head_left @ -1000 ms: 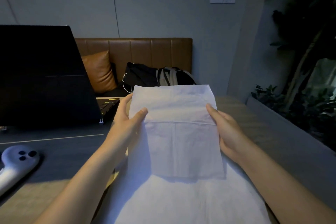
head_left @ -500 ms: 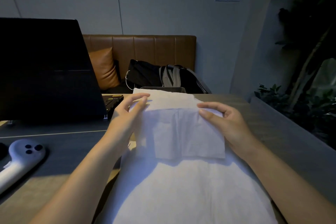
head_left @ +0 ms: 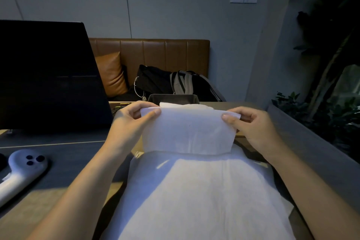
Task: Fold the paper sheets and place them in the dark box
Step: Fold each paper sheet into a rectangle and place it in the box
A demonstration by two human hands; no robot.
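A stack (head_left: pixel 202 197) of white sheets lies nearest on the table (head_left: pixel 29 212), running away from the viewer. Above its far end both hands hold a folded sheet (head_left: pixel 188 132) up — the left hand (head_left: pixel 128 122) pinches its top left corner between thumb and curled fingers, the right hand (head_left: pixel 253 128) its top right corner. The sheet's long axis runs left to right, folded edge down. Just behind stands the dark box (head_left: pixel 173 98), white paper at its rim.

My left hand (head_left: pixel 134 122) and right hand (head_left: pixel 255 128) are bare, no rings, watch or sleeves; both forearms are uncovered.
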